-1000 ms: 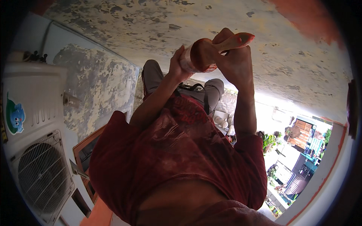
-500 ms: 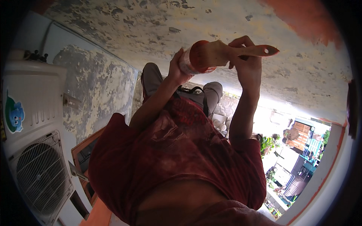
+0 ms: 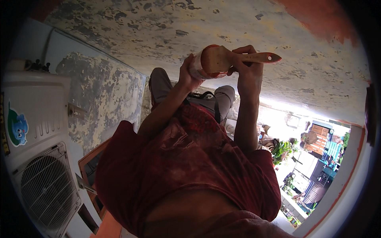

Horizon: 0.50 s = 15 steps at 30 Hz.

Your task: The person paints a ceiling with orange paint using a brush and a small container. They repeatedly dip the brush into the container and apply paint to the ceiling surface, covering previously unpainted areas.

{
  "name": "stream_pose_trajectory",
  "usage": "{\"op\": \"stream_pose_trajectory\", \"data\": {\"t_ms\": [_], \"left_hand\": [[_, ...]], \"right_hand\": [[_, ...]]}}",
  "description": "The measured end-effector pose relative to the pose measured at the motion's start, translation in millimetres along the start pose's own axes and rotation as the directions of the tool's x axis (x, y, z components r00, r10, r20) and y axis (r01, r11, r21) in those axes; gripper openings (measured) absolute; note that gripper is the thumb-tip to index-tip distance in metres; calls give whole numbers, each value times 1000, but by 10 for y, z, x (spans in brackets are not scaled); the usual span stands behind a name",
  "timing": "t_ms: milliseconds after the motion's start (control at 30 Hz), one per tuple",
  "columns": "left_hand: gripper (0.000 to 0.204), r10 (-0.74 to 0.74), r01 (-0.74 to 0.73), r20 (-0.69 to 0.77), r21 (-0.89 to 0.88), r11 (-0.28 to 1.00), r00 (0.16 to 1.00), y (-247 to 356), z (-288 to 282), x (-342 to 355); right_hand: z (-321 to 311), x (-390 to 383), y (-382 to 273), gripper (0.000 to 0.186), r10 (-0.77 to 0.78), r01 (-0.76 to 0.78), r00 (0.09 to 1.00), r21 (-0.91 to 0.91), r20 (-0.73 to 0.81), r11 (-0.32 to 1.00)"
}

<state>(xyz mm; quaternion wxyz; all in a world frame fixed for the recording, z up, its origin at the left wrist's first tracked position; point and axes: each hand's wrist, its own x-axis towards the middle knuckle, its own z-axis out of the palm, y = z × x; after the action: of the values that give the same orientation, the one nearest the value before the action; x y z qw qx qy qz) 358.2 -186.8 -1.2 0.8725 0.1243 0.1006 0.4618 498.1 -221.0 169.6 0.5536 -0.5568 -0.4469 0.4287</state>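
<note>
My left hand is wrapped round a paint can, a pale tub with red-orange paint at its mouth, tilted toward me. In my right hand is a wide, flat paintbrush, gripped near the base of its handle. The handle, with a red tip and a hanging hole, points right. The brush head overlaps the can's opening, and its bristles are hidden, seemingly inside the can. Beyond both hands rises a wall with flaking, blotchy grey and yellowish paint.
A red-orange painted patch covers the wall's upper right. To the left stands an air conditioner's outdoor unit on a bracket. At right, an opening shows plants and a courtyard far below. My legs are under the can.
My right hand has moved left with the paintbrush, bringing the brush head deeper over the can's mouth. My left hand and the can have stayed nearly in place.
</note>
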Motion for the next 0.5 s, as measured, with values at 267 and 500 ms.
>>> {"op": "stream_pose_trajectory", "data": {"t_ms": [267,500], "left_hand": [[72,49,-51,-50,-33,998,998,55,-63,-12],[72,17,-20,-52,-62,998,999,26,-95,8]], "right_hand": [[-203,38,177,15,16,7,996,239,-92,971],[-88,-7,148,14,40,-20,996,232,-82,973]]}}
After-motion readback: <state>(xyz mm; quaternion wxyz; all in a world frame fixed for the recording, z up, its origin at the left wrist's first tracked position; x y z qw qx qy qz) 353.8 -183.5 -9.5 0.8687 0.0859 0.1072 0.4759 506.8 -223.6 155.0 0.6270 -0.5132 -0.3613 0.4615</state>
